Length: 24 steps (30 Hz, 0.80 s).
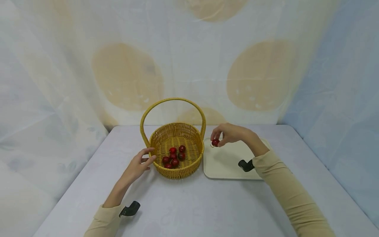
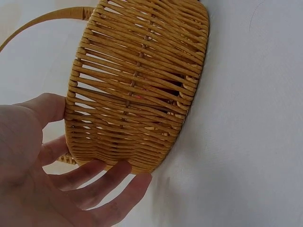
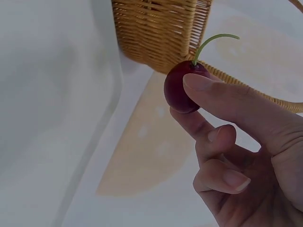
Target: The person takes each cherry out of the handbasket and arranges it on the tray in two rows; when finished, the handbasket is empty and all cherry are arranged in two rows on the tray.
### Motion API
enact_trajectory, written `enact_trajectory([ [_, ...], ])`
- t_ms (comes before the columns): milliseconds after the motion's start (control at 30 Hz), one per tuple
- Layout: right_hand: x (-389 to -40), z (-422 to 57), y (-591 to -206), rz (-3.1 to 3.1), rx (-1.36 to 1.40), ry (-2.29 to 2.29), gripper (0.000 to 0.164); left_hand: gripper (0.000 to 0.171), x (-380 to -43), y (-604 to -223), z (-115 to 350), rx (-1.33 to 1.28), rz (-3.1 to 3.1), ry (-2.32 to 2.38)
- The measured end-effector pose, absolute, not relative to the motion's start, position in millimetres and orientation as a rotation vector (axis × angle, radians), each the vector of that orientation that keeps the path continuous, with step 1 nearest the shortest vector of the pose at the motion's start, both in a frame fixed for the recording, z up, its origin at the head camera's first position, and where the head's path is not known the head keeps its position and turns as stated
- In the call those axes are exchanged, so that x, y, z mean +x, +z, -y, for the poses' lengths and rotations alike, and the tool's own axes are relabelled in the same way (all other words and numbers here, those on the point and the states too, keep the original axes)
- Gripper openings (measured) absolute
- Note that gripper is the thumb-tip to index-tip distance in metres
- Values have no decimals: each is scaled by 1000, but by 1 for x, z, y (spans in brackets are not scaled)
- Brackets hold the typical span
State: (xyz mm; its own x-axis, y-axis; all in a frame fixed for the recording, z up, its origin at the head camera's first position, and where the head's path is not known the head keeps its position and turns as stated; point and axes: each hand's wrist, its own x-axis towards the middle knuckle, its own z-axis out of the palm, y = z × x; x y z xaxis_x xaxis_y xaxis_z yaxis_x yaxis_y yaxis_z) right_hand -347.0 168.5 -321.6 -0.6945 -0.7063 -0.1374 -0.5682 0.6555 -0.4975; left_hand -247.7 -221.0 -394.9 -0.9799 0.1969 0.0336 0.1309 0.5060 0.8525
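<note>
My right hand point(image 1: 232, 132) pinches a dark red cherry point(image 3: 176, 90) between thumb and fingertips, above the left end of a pale tray point(image 1: 220, 164). Its curved green stem point(image 3: 208, 43) points upward in the right wrist view. To the left stands a round woven basket point(image 1: 177, 172) with a tall hoop handle point(image 1: 174, 98). Several red cherries point(image 1: 174, 162) lie together on its floor. My left hand point(image 1: 137, 167) is at the basket's left side, its thumb touching the rim and its fingers spread along the outer wall in the left wrist view.
A white cloth covers the table point(image 1: 189, 207). Behind and beside it hang pale curtains point(image 1: 192, 59) with large tan spots. The tray stands close against the basket's right side. A small black camera point(image 1: 246, 165) is on the right wrist, another point(image 1: 130, 209) on the left.
</note>
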Motion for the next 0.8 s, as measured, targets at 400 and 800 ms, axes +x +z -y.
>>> enact_trajectory([
  [400,-355,-180,-335,-2554,-953,-653,26,52,-268,-426,232,297,-2655,1571],
  [800,-377,-176,-370,-2625,-898,-643,30,53,-268,-426,231,283,-2648,1589],
])
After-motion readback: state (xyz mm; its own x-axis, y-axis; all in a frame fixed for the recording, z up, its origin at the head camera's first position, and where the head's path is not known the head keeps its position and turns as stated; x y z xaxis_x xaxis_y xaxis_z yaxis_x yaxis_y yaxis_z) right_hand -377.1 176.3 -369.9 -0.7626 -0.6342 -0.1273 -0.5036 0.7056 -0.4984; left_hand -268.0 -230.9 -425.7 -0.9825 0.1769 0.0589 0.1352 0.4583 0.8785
